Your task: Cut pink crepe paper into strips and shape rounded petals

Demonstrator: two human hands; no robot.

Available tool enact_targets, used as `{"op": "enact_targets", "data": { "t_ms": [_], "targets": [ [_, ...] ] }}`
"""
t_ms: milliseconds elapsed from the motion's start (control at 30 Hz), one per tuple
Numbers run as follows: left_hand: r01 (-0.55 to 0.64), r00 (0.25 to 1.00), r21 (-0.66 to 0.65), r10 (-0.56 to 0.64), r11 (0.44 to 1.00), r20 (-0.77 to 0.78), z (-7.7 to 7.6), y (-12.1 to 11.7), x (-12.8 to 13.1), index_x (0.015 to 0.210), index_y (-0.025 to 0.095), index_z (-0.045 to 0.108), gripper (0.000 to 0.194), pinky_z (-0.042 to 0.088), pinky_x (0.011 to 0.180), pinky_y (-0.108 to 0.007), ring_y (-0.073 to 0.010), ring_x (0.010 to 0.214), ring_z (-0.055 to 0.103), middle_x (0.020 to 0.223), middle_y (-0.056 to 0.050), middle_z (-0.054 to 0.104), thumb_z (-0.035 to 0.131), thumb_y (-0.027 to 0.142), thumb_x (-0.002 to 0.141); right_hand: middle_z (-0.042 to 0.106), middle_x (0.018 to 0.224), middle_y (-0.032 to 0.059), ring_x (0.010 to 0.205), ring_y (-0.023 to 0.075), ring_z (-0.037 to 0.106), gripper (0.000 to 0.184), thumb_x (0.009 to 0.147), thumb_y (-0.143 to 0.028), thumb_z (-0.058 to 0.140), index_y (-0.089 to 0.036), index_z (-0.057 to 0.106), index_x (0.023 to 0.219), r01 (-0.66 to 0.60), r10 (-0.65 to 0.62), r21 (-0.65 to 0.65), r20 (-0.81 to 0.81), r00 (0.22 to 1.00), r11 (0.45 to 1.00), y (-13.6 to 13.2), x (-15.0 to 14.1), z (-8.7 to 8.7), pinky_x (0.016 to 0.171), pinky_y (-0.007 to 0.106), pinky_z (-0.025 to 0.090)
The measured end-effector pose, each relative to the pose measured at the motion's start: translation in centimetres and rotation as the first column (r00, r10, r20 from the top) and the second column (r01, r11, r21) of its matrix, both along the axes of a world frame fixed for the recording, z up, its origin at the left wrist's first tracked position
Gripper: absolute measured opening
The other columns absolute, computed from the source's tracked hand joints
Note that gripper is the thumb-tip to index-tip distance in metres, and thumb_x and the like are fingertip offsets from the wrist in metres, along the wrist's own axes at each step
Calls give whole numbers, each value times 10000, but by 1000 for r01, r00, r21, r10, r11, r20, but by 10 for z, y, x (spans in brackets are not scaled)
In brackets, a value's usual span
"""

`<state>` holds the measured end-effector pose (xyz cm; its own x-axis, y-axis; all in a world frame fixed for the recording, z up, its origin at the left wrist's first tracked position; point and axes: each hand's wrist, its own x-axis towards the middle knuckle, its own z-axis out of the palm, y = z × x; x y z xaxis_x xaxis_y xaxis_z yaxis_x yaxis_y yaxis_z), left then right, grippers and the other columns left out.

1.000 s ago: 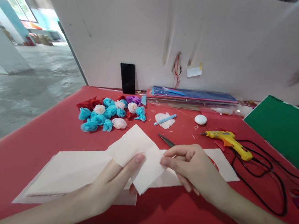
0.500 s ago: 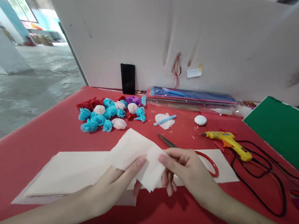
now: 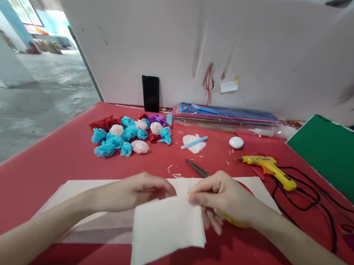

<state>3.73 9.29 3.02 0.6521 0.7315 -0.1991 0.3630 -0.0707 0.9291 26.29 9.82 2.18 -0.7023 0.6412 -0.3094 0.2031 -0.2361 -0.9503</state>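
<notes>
A square piece of pale pink paper [image 3: 167, 229] hangs in front of me over the near edge of the red table [image 3: 55, 155]. My left hand [image 3: 138, 190] pinches its top left corner and my right hand [image 3: 224, 193] pinches its top right corner. Both hands are closed on the paper. Under them lie larger pale pink sheets [image 3: 97, 208] flat on the table. Scissors [image 3: 197, 168] with red handles lie just beyond my right hand, partly hidden by it.
A heap of blue, white, red and purple paper flowers [image 3: 127, 134] lies at the back left. A yellow glue gun [image 3: 269, 168] with a black cord [image 3: 318, 205] is at the right, a green board [image 3: 337, 155] beyond. A black phone [image 3: 151, 93] leans on the wall.
The folded paper has been turned and lowered toward me; it now hangs square from both hands. My left hand shifted from beneath the paper to pinching its top corner.
</notes>
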Motion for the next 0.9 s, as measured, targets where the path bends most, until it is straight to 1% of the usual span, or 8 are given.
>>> {"op": "enact_targets", "data": {
  "t_ms": [133,200,267,333,400,600,800,900],
  "targets": [
    [88,996,-229,-91,970,-5,-5,-2,1,899,213,687,289,432,786,-208,-176,908,598,943,-12,685,406,230,836,541,457,-57,300,15,444,219,820,-248,548,-128,613,648,-112,109,25,95,990,993,-8,-5,-3,352,108,335],
    [65,991,-171,-84,983,-108,-6,-10,6,784,196,676,265,410,614,-192,-167,737,566,777,-7,647,444,317,829,536,460,-57,295,13,429,236,823,-269,541,-131,608,644,-112,106,40,120,987,993,-12,-7,-6,357,112,336],
    [52,980,-90,-68,995,-188,-9,-19,12,610,173,566,315,290,462,-199,-115,537,408,576,27,471,480,396,814,529,457,-58,296,16,420,241,827,-296,536,-136,622,668,-133,125,49,149,981,990,-13,-7,-8,367,123,337],
    [59,971,-53,-70,997,-228,-13,-24,18,529,174,384,404,181,417,-226,-87,476,222,521,55,265,450,432,831,530,469,-55,325,27,436,247,822,-330,542,-142,641,697,-146,123,102,204,971,984,-13,-7,-9,384,139,330],
    [53,969,-31,-59,998,-238,-16,-26,21,535,180,277,434,143,410,-244,-87,478,147,530,59,177,412,445,852,523,487,-51,378,46,460,255,813,-362,550,-151,652,712,-143,90,187,265,960,972,-13,-7,-9,397,159,311],
    [-115,980,-49,106,992,-170,-18,-25,27,512,188,235,467,120,402,-252,-75,457,139,500,69,162,418,467,840,543,635,-38,605,81,455,172,817,-229,525,-167,622,689,14,-111,488,171,979,873,-12,-14,-6,524,181,332],
    [-172,981,-239,143,956,-134,-19,-26,28,529,197,249,463,126,405,-245,-74,451,169,493,74,202,450,504,812,449,572,-48,547,76,382,254,861,-310,479,-164,561,669,154,-238,497,112,965,854,-16,-17,-7,483,193,291],
    [-152,984,-244,125,958,-125,-14,-24,28,522,186,306,455,194,428,-227,-79,475,231,513,65,267,469,507,800,435,525,-57,451,67,360,270,850,-395,491,-174,578,723,235,-308,421,114,945,876,-12,-15,-10,398,187,253]
  ]
}}
